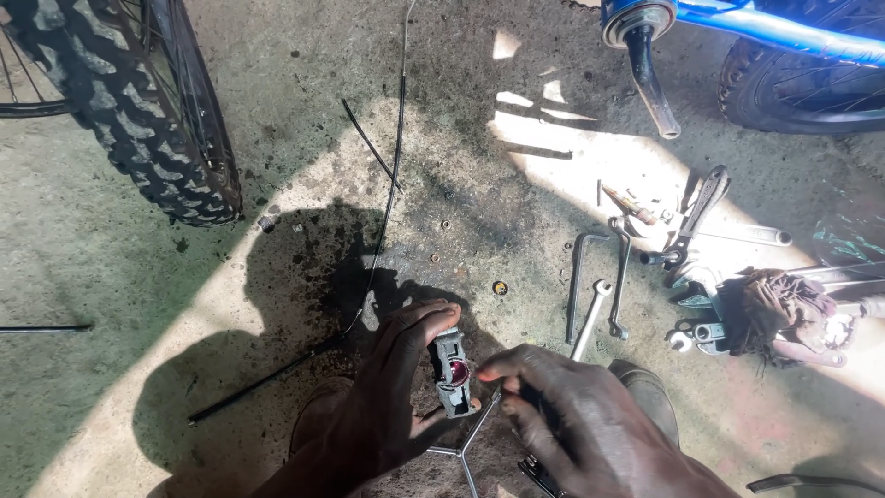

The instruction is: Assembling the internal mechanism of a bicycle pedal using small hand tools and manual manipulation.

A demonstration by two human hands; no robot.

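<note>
Gripping a small grey part over a stained concrete floor

Gripping a small grey mechanical part (453, 372) with a reddish centre, the left hand (387, 406) pinches it upright between thumb and fingers. The right hand (581, 424) has fingertips touching the part's right side; its fingers curl over something dark, too hidden to tell what. Just below the hands a three-armed wrench (466, 447) lies on the floor (138, 277). Two brown shoes, the left shoe (318, 415) and the right shoe (650, 392), sit under the hands. Right of the hands: a spanner (590, 318), an allen key (579, 277), then a pile of tools with a dark rag (770, 309). Beyond the left hand a black cable (387, 203) runs away. Far up-left stands a knobby tyre (157, 120); far up-right a blue bicycle frame (765, 18) with crank arm (650, 83).
</note>
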